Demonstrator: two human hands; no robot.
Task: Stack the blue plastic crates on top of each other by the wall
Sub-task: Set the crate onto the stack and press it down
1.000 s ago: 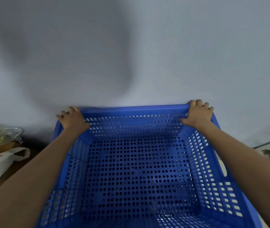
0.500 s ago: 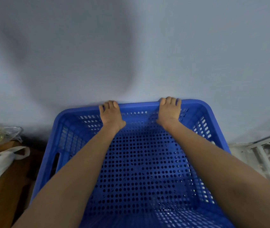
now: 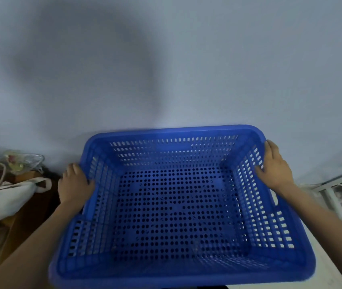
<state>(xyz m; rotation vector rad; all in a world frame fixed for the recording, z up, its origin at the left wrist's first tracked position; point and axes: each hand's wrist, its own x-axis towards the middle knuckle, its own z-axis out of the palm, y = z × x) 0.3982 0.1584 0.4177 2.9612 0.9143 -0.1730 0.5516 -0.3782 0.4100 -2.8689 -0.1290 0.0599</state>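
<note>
Both hands have slid from the far rim to the sides: left hand (image 3: 75,182) and right hand (image 3: 275,165) clasp the crate (image 3: 176,205) against the wall (image 3: 165,59), nearly placed, any crates beneath hidden.

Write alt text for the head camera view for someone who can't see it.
Two bare hands hold an empty blue crate against a pale wall, the left hand on its left rim and the right hand on its right rim. White bags sit at far left.

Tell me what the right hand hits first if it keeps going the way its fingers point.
The right hand, on the crate side rim, points toward the wall. Nothing shows between them, so probably the wall, though depth is unclear.
</note>
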